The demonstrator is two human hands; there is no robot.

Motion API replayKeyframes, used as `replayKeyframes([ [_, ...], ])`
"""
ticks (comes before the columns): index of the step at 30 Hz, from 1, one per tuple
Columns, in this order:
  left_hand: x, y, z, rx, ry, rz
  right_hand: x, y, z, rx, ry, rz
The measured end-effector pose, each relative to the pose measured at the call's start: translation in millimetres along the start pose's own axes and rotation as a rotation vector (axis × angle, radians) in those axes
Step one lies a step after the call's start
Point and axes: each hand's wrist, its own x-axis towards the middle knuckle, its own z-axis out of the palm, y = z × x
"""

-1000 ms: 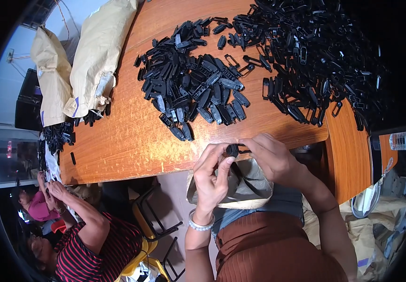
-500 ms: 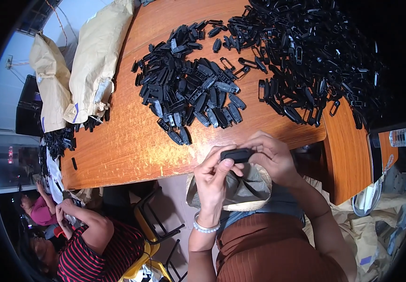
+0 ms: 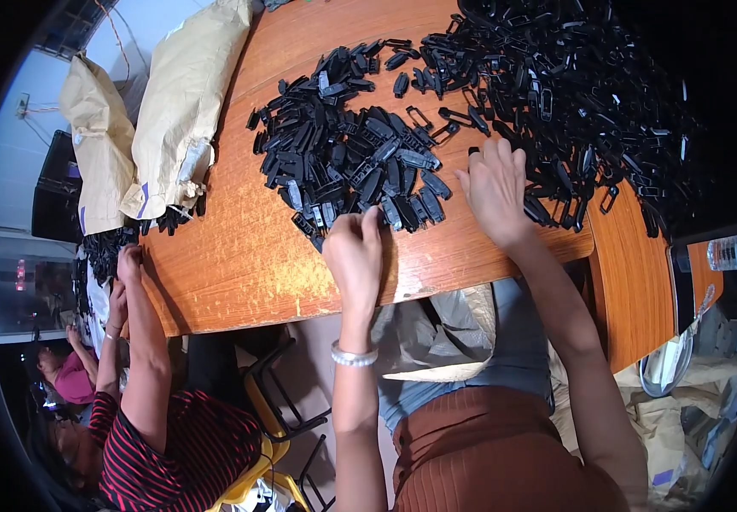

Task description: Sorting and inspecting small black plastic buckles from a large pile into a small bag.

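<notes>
Both hands rest on the wooden surface [image 3: 240, 256] near the frame's centre. The left hand [image 3: 355, 252] has its fingers curled down at the near edge of the smaller heap of black plastic pieces [image 3: 343, 162], touching it (whether it grips one, I cannot tell). The right hand [image 3: 495, 189] lies flat and spread against the larger heap [image 3: 573, 94] at upper right. Two heaps, pieces too many to count; two tan sacks [image 3: 185, 111] at upper left.

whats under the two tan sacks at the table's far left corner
The tan sacks lie on the wooden table. A few small black plastic parts poke out from under the nearer sack's lower edge. Whatever else lies beneath is covered.
</notes>
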Motion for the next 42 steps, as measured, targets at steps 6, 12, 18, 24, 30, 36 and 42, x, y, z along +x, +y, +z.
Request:
replayKeyframes([
  [6, -0.7, 3.9, 4.4, 0.266, 0.015, 0.147, -11.0, -5.9, -11.3, 0.335, 0.045, 0.056],
  [12, -41.6, 14.0, -17.1, -0.514, -0.248, -0.146, -32.0, -20.9, -50.8, 1.423, -0.187, 0.394],
  [18, -69.9, 44.2, -36.8, -0.601, -0.585, -0.241, -56.5, -34.2, -73.7, 1.808, -0.413, 0.286],
  [24, -70.3, 46.6, -43.5, -0.283, -0.418, 0.216, -60.5, -26.2, -82.0, 1.273, -0.328, -0.096],
  [30, -71.7, 47.9, -47.8, -0.279, -0.384, 0.288, -62.8, -27.3, -80.3, 0.993, -0.324, -0.274],
  [36, -80.8, 58.8, -39.5, -0.387, -0.345, 0.134, -68.4, -38.4, -81.0, 0.937, -0.198, -0.291],
  [42, -83.4, 59.9, -35.1, -0.693, -0.407, -0.182, -78.8, -39.9, -78.5, 1.237, -0.161, -0.016],
])
